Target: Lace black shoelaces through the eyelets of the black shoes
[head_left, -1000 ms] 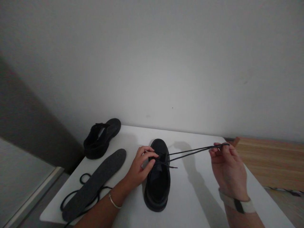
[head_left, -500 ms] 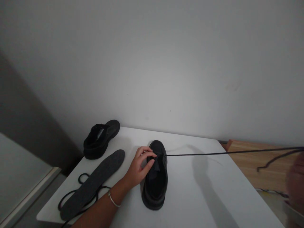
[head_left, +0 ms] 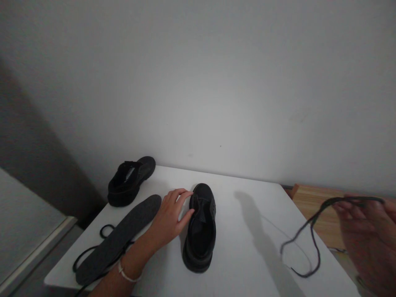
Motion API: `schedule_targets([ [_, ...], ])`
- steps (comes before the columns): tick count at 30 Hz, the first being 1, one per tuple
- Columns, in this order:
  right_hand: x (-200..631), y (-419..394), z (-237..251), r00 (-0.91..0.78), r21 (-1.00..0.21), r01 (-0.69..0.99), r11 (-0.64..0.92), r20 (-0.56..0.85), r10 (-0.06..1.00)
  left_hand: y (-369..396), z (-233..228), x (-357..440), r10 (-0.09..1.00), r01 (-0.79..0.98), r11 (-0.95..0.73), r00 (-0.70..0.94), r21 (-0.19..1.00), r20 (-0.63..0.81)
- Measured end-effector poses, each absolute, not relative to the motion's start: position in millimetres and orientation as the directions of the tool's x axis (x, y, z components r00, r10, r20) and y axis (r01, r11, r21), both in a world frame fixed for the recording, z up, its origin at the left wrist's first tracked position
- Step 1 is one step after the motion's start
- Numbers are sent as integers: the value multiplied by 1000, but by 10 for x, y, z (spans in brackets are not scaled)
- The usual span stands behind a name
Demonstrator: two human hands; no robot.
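A black shoe (head_left: 199,231) lies on the white table (head_left: 247,251), toe pointing away from me, with no lace in it. My left hand (head_left: 171,216) rests against its left side, fingers spread along the upper. My right hand (head_left: 369,239), blurred at the right edge, holds a black shoelace (head_left: 305,239) that hangs free in loops above the table's right side.
A second black shoe (head_left: 128,181) sits at the table's far left corner. A dark grey insole (head_left: 120,239) lies left of my forearm over another black lace (head_left: 89,253). A wooden surface (head_left: 312,202) adjoins the table on the right. A plain wall stands behind.
The lace was pulled rightward out of the shoe's eyelets and now hangs free from my right hand. My left hand's fingers have loosened from a pinch to resting on the shoe.
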State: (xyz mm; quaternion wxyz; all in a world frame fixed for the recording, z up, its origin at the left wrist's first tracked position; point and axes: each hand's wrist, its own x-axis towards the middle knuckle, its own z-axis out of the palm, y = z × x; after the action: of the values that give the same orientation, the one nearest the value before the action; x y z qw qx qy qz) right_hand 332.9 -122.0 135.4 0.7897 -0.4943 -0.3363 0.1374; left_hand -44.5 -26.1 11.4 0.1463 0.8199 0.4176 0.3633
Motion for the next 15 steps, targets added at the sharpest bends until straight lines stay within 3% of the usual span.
schedule_targets([
  [4, 3120, -1207, 1362, 737, -859, 26, 511, 362, 571, -441, 31, -996, 897, 866, -413, 335, 282, 288],
  [7, 3084, -1181, 1348, 683, -846, 29, 532, 405, 607, -639, -184, -1468, 959, 952, -271, 253, 141, 129],
  [9, 3078, -1126, 1324, 658, -828, 20, 560, 433, 617, -762, -344, -1718, 974, 968, -226, 222, 107, 54],
  [11, 3064, -1053, 1307, 631, -819, 6, 573, 448, 633, -855, -480, -1883, 981, 976, -194, 191, 98, 35],
  [15, 3021, -919, 1349, 589, -795, 41, 605, 508, 628, -951, -630, -1989, 982, 990, -130, 123, 47, 141],
])
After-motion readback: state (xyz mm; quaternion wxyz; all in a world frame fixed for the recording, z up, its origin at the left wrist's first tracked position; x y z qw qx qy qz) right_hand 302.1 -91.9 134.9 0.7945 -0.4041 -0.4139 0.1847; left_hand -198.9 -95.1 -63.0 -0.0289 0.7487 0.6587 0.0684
